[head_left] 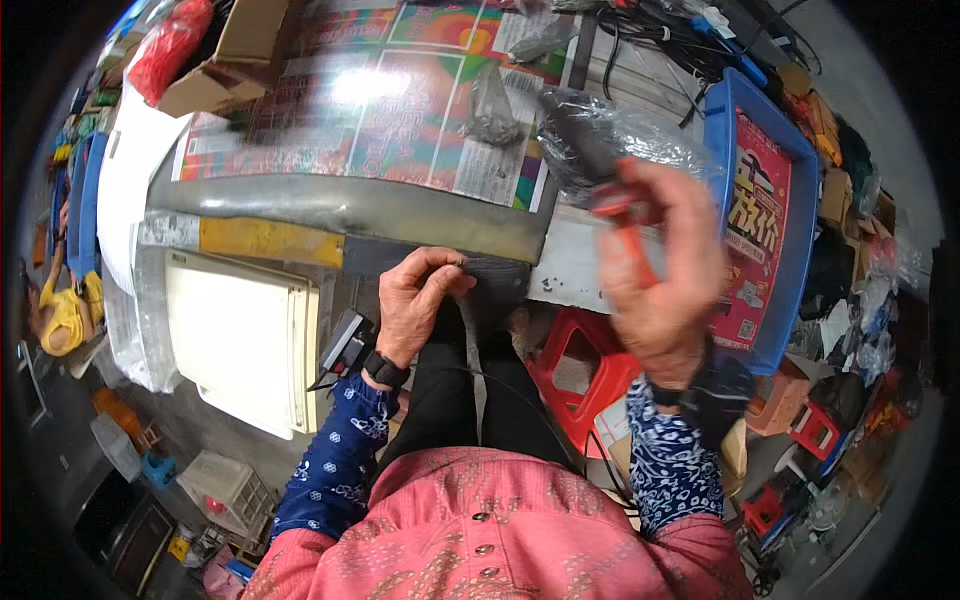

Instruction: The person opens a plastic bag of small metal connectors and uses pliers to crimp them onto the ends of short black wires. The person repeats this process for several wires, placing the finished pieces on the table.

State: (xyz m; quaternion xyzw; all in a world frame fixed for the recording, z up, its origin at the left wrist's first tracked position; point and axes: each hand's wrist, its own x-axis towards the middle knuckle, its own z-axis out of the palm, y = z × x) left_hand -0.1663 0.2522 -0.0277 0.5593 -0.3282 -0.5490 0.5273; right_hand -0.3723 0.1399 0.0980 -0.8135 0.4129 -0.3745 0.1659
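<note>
My left hand [415,295] is closed in a pinch at the table's front edge, its thumb and fingertips together. A tiny dark bit shows at the fingertips, too small to name. To the right, my right hand [665,270] is raised over the white board and smeared by motion. It grips a red-handled tool [632,225] whose long dark end points up and to the left, over clear plastic wrap [570,170]. Blur hides the tool's exact kind. Grey plastic pouches [490,108] lie beyond the hands on a colourful printed sheet [400,120].
A blue tray [795,255] with a red printed sheet stands on the right. The red stool [580,365] is below my right hand. A cream box-like thing [238,335] sits left of my left hand. An open carton [235,60] and black cables [655,40] lie farther back.
</note>
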